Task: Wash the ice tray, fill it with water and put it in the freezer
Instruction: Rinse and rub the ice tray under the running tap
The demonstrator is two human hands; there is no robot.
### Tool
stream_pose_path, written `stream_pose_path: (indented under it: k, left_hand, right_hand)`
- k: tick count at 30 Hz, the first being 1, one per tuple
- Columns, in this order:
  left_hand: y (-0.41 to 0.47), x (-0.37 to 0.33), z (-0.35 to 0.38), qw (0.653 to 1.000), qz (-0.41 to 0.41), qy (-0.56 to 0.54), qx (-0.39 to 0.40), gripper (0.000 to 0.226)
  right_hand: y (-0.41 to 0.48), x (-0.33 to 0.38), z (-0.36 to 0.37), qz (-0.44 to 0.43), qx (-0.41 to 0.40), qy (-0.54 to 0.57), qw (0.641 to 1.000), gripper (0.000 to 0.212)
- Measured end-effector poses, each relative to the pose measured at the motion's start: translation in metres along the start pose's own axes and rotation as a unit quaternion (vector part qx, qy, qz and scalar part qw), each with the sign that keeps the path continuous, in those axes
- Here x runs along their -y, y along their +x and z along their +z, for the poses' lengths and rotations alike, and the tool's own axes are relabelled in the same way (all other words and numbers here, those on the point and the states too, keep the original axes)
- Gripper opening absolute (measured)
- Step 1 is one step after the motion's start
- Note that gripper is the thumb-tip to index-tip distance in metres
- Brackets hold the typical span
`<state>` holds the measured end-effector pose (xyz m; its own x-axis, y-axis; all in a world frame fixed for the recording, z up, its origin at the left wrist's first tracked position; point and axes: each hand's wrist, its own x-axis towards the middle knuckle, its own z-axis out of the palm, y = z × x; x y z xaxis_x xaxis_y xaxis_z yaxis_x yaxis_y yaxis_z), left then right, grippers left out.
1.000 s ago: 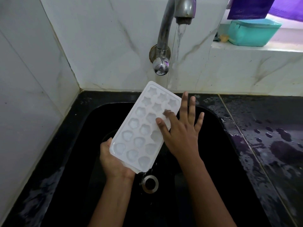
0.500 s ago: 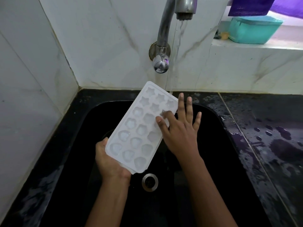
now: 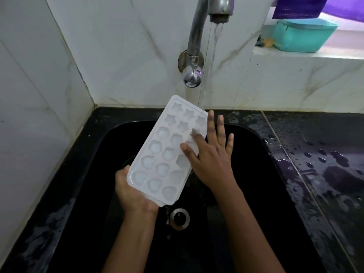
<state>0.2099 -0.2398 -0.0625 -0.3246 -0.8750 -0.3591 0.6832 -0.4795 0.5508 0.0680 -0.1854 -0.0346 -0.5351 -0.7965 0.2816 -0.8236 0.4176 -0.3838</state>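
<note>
Dim, soft kitchen view with daylight from the upper right.
The black sink [image 3: 262, 184] loses detail in shadow, glare spots the chrome tap knob [image 3: 192, 76], and the wide-angle lens bends wall lines near the edges.

I log white veined wall tiles [image 3: 122, 46] behind the tap [image 3: 194, 36], black sink [image 3: 260, 174] below it, wet black counter [image 3: 325, 154] right of it, daylit ledge [image 3: 295, 62] above-right.

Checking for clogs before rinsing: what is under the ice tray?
The left hand grips the near end of the ice tray from below, above the sink; the drain shows just past that end. The hand's fingers and the sink floor beneath are covered.
</note>
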Motion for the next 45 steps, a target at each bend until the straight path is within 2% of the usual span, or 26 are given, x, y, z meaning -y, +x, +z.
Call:
stream_pose_path:
  k: [3, 5, 7, 10, 14, 16, 19, 21, 24, 27, 31, 33, 36, 39, 41, 43, 45]
  left_hand:
    - [-0.005, 0.001, 0.000, 1.000, 0.003, -0.005, 0.018, 0.021]
    - [-0.007, 0.005, 0.004, 1.000, -0.007, -0.020, -0.001, 0.043]
    - [-0.007, 0.004, 0.006, 1.000, -0.008, -0.025, -0.002, 0.038]
    - [-0.002, -0.003, 0.001, 0.999, 0.018, -0.024, -0.018, 0.027]
    - [-0.010, 0.003, 0.008, 1.000, 0.007, -0.002, -0.017, 0.045]
    - [-0.010, 0.005, 0.011, 1.000, -0.009, -0.003, -0.015, 0.037]
    - [-0.007, -0.002, 0.007, 1.000, -0.004, -0.012, -0.021, 0.028]
    - [-0.007, -0.005, 0.006, 1.000, 0.012, -0.010, -0.026, 0.035]
    - [-0.014, -0.004, 0.011, 1.000, 0.010, 0.003, -0.007, 0.053]
    - [-0.014, -0.001, 0.013, 1.000, -0.016, -0.002, 0.010, 0.046]
    - [-0.009, -0.006, 0.008, 1.000, -0.005, -0.016, -0.013, 0.037]
    - [-0.009, -0.005, 0.005, 1.000, -0.009, -0.010, -0.001, 0.040]
    - [-0.011, 0.000, 0.008, 0.999, -0.038, 0.007, 0.028, 0.046]
    - [-0.007, -0.001, 0.006, 0.998, -0.045, 0.009, 0.046, 0.038]
    - [-0.003, -0.003, 0.000, 0.998, -0.051, 0.014, 0.042, 0.039]
    - [0.000, -0.005, -0.003, 0.995, -0.078, 0.015, 0.057, 0.049]
    - [0.000, -0.005, -0.001, 0.989, -0.129, 0.031, 0.070, 0.062]
  right_hand:
    - [0.002, -0.007, -0.004, 0.024, -0.015, -0.001, 1.000, 0.058]
    - [0.000, -0.005, -0.002, 0.039, -0.047, -0.022, 0.998, 0.057]
    - [-0.002, 0.001, 0.002, 0.018, -0.055, -0.026, 0.998, 0.062]
    - [0.000, -0.002, 0.000, -0.024, -0.025, 0.002, 0.999, 0.062]
    - [0.001, -0.016, -0.007, 0.013, -0.042, -0.009, 0.999, 0.051]
    - [-0.001, -0.012, -0.005, 0.011, -0.059, -0.011, 0.998, 0.053]
    - [0.000, -0.008, -0.001, -0.031, -0.018, 0.002, 0.999, 0.064]
    - [0.002, -0.013, -0.004, -0.039, 0.003, 0.019, 0.999, 0.063]
    - [0.003, -0.021, -0.012, -0.020, -0.034, 0.003, 0.999, 0.054]
    - [0.000, -0.012, -0.009, -0.010, -0.071, -0.032, 0.997, 0.054]
    - [0.002, -0.005, -0.004, -0.041, -0.017, -0.008, 0.999, 0.065]
    - [0.004, -0.015, -0.007, -0.033, -0.006, 0.012, 0.999, 0.062]
    - [0.002, -0.019, -0.010, -0.002, -0.037, 0.006, 0.999, 0.053]
    - [0.001, -0.018, -0.007, -0.020, 0.020, -0.015, 0.999, 0.047]
    - [0.004, -0.024, -0.009, -0.031, 0.037, 0.025, 0.999, 0.040]
    - [0.005, -0.029, -0.015, 0.014, 0.000, 0.136, 0.991, 0.038]
    - [0.005, -0.034, -0.019, 0.073, -0.022, 0.238, 0.968, 0.064]
